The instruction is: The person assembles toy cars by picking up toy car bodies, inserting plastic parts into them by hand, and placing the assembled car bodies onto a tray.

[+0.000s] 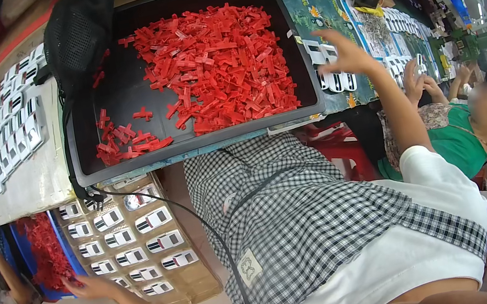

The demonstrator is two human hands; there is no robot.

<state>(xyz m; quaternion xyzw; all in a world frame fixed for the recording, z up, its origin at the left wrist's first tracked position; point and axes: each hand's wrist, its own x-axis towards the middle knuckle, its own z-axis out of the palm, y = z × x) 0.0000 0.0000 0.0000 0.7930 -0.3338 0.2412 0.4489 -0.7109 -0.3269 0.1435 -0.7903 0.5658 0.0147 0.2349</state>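
My left hand (93,287) reaches down at the lower left, to the rim of a blue bin (66,246) heaped with small red plastic pieces (41,250). Its fingers look apart at the edge of the heap; whether they touch a piece is unclear. At the upper right my right hand (348,56) is raised with thumb and fingers spread, holding nothing I can see. Just below it, white toy car bodies (342,82) with dark windows lie in a group beside a large black tray (119,102). A big pile of red cross-shaped pieces (222,65) fills much of that tray.
White car bodies stand in rows on a cardboard sheet (197,279) below the bench and on the left table (37,186). A black mesh bag (79,38) hangs over the tray's left corner. Co-workers sit at right (466,134) and far left (12,287). A cable (204,223) crosses my apron.
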